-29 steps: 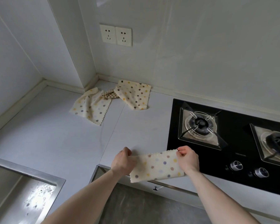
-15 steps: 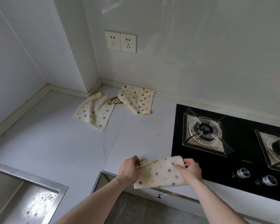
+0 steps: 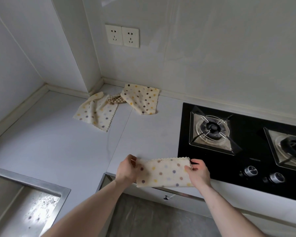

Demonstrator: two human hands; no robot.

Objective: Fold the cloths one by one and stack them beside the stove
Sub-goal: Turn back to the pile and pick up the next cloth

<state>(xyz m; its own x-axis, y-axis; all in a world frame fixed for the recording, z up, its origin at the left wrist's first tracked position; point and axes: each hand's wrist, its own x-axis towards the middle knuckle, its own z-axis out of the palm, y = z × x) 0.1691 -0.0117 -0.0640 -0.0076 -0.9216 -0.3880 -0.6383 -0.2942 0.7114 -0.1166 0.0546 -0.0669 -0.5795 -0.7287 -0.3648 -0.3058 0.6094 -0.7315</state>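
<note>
A cream polka-dot cloth is stretched flat between my hands at the counter's front edge, just left of the black gas stove. My left hand pinches its left edge and my right hand grips its right edge. Three more cloths lie unfolded at the back of the counter: a pale dotted one, a small checked one partly under the others, and a dotted one against the wall.
A steel sink is sunk into the white counter at the lower left. The stove has two burners and two knobs. Two wall sockets sit above the back cloths.
The cloth, bunched half a second ago, is now pulled taut and flat between my hands. My hands have moved apart to its two ends.
</note>
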